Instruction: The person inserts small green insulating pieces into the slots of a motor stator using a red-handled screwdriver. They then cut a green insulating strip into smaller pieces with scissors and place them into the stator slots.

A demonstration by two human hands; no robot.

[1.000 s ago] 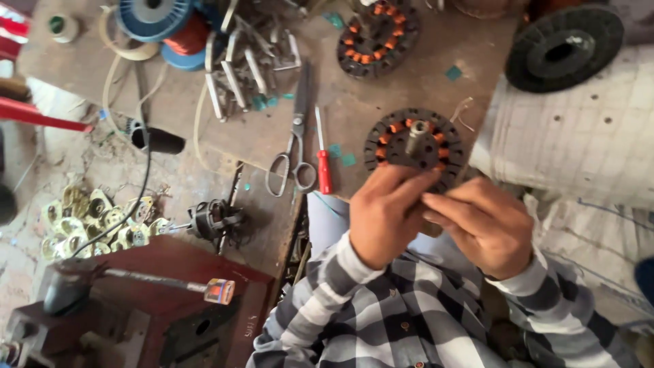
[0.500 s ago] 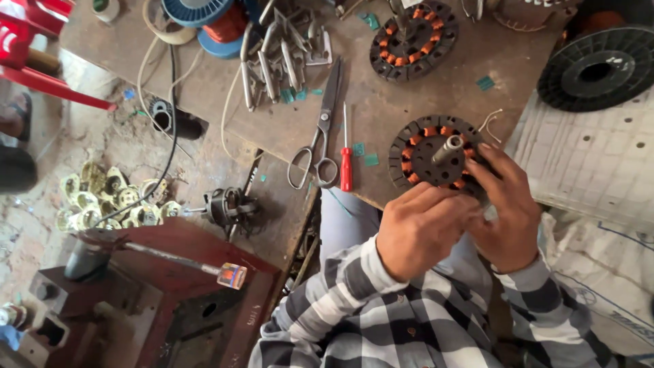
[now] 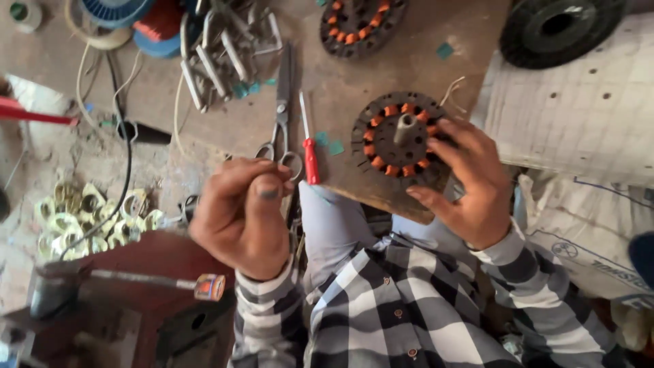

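Observation:
A dark round motor stator [image 3: 398, 140] with copper-orange coils and a grey hub lies at the near edge of a wooden board [image 3: 354, 82]. My right hand [image 3: 470, 184] grips its right rim, thumb under the near edge and fingers over the top. My left hand [image 3: 242, 215] is off the board to the left, raised over my lap, with fingertips pinched together. I see nothing between them. Both sleeves are black-and-white check.
Scissors [image 3: 283, 116] and a red-handled screwdriver [image 3: 310, 146] lie left of the stator. A second stator [image 3: 361, 24], metal brackets [image 3: 218, 54], a blue spool [image 3: 112, 10] and a black disc [image 3: 558, 24] sit farther back. A white sack [image 3: 579, 102] is right; pale rings [image 3: 88, 215] litter the floor.
My left hand has left the stator and moved left and toward me, pinched shut. My right hand has stayed on the stator's rim, and the coils and hub now show.

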